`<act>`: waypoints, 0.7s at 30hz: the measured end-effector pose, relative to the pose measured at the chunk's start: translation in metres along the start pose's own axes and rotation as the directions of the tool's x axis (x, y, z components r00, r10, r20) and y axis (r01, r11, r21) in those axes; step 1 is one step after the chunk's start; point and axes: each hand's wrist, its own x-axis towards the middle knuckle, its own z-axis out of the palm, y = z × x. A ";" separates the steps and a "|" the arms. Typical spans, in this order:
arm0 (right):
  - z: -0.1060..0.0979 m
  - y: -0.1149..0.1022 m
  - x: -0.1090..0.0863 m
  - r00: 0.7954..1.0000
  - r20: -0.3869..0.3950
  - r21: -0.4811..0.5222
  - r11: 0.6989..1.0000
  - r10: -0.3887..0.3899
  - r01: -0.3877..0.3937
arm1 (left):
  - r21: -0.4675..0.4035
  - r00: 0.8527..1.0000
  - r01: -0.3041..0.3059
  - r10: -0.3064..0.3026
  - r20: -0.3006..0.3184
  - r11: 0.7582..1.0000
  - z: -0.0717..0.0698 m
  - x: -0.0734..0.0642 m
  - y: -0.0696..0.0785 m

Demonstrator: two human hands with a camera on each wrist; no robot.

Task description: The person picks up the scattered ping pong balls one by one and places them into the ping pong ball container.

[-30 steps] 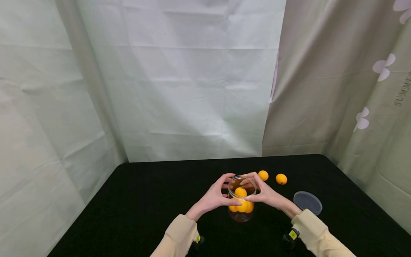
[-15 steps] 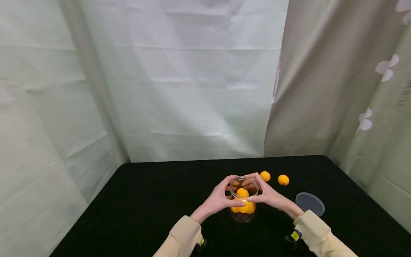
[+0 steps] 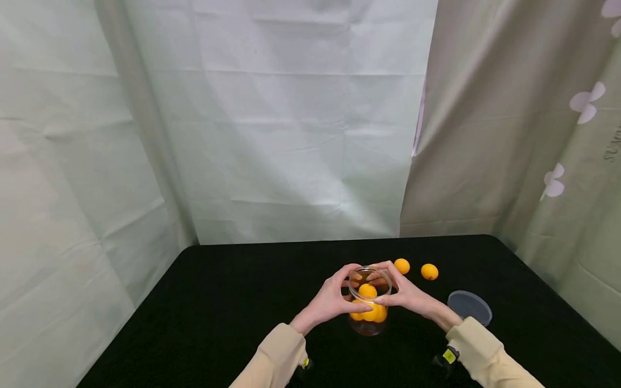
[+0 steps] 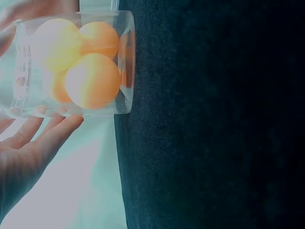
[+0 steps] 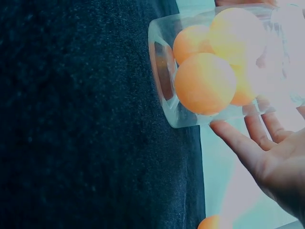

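Slightly rightward, everything has slid across the head view since a second ago, as if the camera turned a little; hands, jar and table keep their places relative to one another.

Pale curtains (image 3: 291, 134) hang behind and at both sides of a table (image 3: 233, 302) covered in black. Two forearms in cream sleeves (image 3: 277, 353) come in from the near edge, slanting inward toward each other, with a dark band bearing a yellow-green square at each cuff.

Left hand (image 3: 335, 296) and right hand (image 3: 407, 293) meet around a clear jar (image 3: 370, 300), which lies directly between them. Each holds it from its own side, the fingers bent around the upper wall, thumb on the near side, so that the two form a ring just below the rim. Palms stand away from the glass; in both wrist views a gap shows between palm and wall, while the digits touch it. Upright, mouth up, the jar is above the black surface; whether its base bears on the cloth I cannot tell.

Well to the right, beside the right forearm, a grey round lid (image 3: 469, 307) lies flat. At least four orange balls (image 3: 367, 291) are heaped inside the jar, one on top. Two loose orange balls (image 3: 429, 271) rest on the table beyond the right hand, apart from each other, the left one nearer its fingers.
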 end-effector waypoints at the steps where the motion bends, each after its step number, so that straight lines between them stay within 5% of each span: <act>1: -0.001 0.000 0.000 1.000 0.002 0.000 1.000 0.001 -0.001 | 0.002 1.000 0.000 0.000 -0.001 1.000 0.000 0.001 -0.001; 13: -0.012 -0.005 -0.005 0.996 0.087 0.029 0.999 0.013 -0.015 | -0.001 1.000 0.015 -0.015 0.009 1.000 0.003 0.003 0.003; 21: -0.025 -0.011 -0.011 0.998 0.046 -0.046 0.998 0.050 -0.048 | -0.007 1.000 0.003 -0.003 0.003 1.000 0.000 0.001 -0.001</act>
